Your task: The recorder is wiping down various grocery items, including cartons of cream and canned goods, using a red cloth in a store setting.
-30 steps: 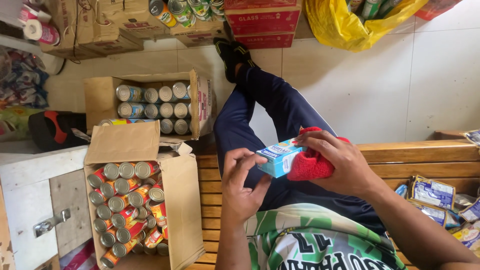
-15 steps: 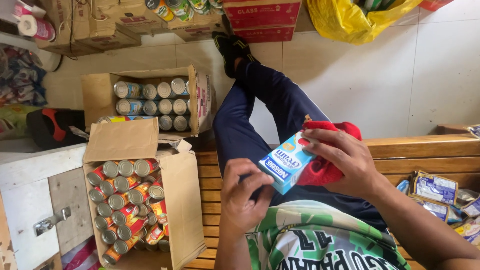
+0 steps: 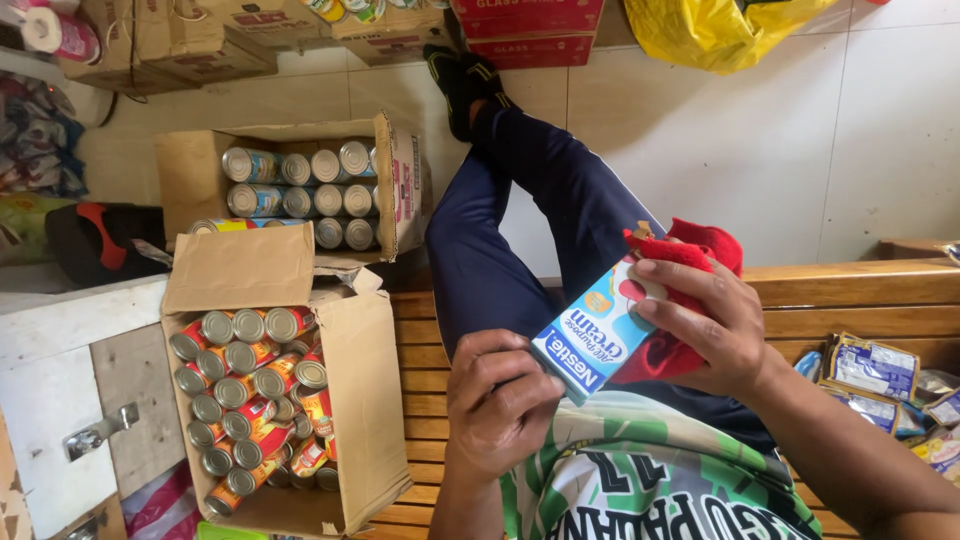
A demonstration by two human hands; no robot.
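A small blue-and-white cardboard carton (image 3: pixel 592 338) is held above the lap, tilted, between both hands. Its lower end is gripped by the left hand (image 3: pixel 500 400), whose fingers are curled shut around that corner, the knuckles turned toward the camera. Its upper end is pressed by the right hand (image 3: pixel 705 330), whose fingers (image 3: pixel 668 272) lie flat across the top edge of the carton while a crumpled red cloth (image 3: pixel 690 260) is clamped against the carton's far face under the palm. The carton thus lies between the two sets of fingers, its printed side facing up.

Just left of the hands, on the slatted wooden bench (image 3: pixel 420 400), an open brown cardboard box (image 3: pixel 355 400) of red-labelled tin cans (image 3: pixel 250 385) is seen. To the right, flat foil sachets (image 3: pixel 865 370) are piled on the bench. Farther off, on the tiled floor, a second open cardboard box (image 3: pixel 405 185) is filled with silver-topped cans (image 3: pixel 300 190) lying on their sides. Beyond the crossed, dark-blue-trousered leg (image 3: pixel 520 210), a yellow plastic bag (image 3: pixel 720 30) is leaned against the stacked cartons.
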